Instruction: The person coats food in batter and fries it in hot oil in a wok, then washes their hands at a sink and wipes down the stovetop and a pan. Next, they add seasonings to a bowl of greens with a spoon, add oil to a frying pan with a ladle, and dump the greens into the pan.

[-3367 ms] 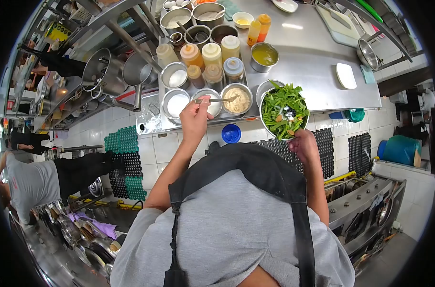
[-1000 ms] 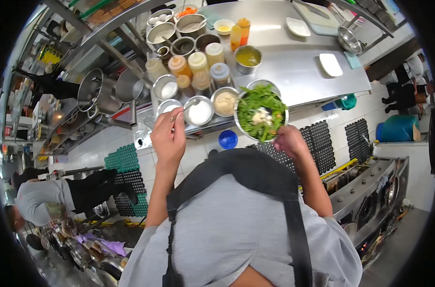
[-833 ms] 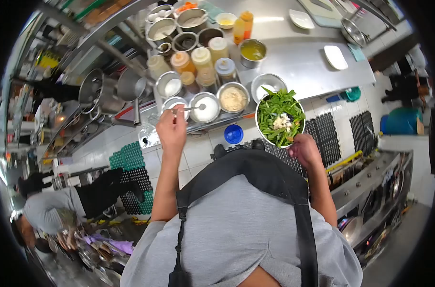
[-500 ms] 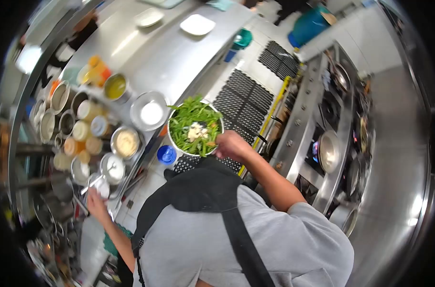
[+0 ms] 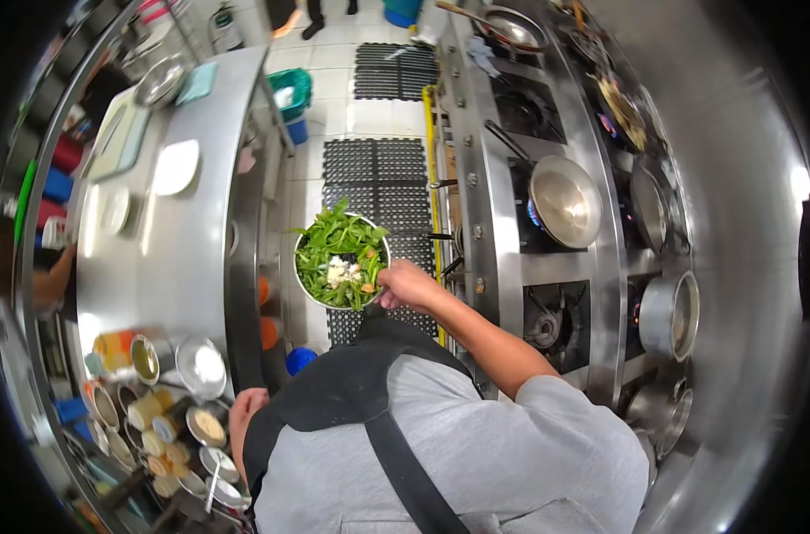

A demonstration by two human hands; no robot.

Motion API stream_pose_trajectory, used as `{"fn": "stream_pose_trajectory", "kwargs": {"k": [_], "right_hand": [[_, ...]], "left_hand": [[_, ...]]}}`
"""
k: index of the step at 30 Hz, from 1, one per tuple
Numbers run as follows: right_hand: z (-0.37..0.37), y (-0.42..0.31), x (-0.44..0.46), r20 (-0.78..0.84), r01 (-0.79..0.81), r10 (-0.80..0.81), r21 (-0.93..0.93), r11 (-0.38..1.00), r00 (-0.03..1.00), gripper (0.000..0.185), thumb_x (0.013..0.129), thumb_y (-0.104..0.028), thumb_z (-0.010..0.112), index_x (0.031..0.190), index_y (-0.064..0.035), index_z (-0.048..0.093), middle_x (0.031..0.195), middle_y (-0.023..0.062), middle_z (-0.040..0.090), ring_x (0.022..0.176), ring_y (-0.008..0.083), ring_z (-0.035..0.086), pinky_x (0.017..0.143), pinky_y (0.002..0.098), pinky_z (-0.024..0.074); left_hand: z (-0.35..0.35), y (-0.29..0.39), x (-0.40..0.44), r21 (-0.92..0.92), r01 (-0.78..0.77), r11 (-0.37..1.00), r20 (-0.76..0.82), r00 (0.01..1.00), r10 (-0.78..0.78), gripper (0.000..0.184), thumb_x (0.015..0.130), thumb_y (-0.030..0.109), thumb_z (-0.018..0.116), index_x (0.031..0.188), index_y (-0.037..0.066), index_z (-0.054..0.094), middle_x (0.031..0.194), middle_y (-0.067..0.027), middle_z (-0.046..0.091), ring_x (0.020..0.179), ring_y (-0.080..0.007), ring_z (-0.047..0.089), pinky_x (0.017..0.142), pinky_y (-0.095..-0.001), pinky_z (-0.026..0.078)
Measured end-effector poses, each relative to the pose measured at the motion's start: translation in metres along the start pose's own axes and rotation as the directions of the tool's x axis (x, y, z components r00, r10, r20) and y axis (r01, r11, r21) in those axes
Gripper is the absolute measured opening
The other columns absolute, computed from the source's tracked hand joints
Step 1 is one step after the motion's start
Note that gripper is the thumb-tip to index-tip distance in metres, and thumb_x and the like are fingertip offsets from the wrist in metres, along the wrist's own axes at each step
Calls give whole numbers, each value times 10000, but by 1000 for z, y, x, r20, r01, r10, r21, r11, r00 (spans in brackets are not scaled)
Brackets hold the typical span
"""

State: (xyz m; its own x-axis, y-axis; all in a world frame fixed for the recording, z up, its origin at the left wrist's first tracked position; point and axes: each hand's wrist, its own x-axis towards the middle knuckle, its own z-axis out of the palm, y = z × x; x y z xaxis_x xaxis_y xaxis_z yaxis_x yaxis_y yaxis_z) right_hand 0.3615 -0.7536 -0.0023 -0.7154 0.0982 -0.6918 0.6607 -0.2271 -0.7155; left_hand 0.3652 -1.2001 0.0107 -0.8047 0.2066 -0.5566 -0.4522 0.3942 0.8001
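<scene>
My right hand is closed on the right side of a round, pale-rimmed bowl, held in front of my apron. Green leaves fill it, with a small white crumbly or chopped heap on top; a few orange-brown bits show at the right. Beside the counter's edge, my left hand hangs low at my side with curled fingers, and nothing shows in it. Close to it are a metal bowl of white stuff and a white-filled container with a spoon.
On the right runs a stove with a pale frying pan over a lit flame and a large pot. The steel counter at left carries a white plate and several sauce bottles. Black rubber mats cover the floor between.
My left hand has left the spoon by the containers and come to my side. The view has turned toward the stove; my right hand still holds the bowl.
</scene>
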Motion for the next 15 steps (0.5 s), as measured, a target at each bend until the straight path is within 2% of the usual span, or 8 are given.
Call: {"fn": "stream_pose_trajectory", "kwargs": {"k": [2,4,5,8,12,15], "right_hand": [[-36,12,3,-38,5,-2,84,996,999,262,899,-125,498,938,85,649,742,156,685,524,166,627,451,299,495],[-67,22,-10,-112,33,-16,145,989,994,259,901,-122,494,961,76,651,739,150,684,524,167,628,455,297,497],[-84,31,-14,-120,-8,29,170,985,992,256,900,-92,522,1070,80,607,766,150,674,547,172,630,499,302,528],[-107,69,-37,-356,119,9,337,934,935,259,909,-107,487,1044,50,641,780,133,685,550,156,627,486,284,507],[-126,125,-65,-501,232,99,555,799,860,241,924,-130,511,1076,24,617,811,118,683,595,153,631,529,278,526],[-124,174,-79,-628,416,164,665,620,761,248,917,-130,516,1098,15,605,891,146,693,624,171,637,568,289,542]], "left_hand": [[43,46,26,47,77,996,115,990,-82,243,1006,251,623,1084,30,686,906,-41,687,816,-96,619,754,-251,498],[74,65,61,162,49,986,243,966,-88,266,999,263,632,1100,21,683,913,-52,693,828,-107,628,765,-260,502],[88,71,80,218,22,976,294,952,-87,279,996,269,636,1108,17,682,917,-58,696,833,-112,632,770,-265,504],[119,86,128,361,-64,930,409,908,-96,318,985,286,649,1131,5,678,927,-75,704,851,-128,645,786,-279,510],[140,116,191,544,-225,808,522,845,-116,375,971,310,666,1163,-12,672,942,-97,716,873,-150,662,807,-298,517],[161,145,238,640,-359,679,583,803,-125,418,960,328,679,1186,-24,667,953,-114,724,891,-166,674,823,-312,523]]}}
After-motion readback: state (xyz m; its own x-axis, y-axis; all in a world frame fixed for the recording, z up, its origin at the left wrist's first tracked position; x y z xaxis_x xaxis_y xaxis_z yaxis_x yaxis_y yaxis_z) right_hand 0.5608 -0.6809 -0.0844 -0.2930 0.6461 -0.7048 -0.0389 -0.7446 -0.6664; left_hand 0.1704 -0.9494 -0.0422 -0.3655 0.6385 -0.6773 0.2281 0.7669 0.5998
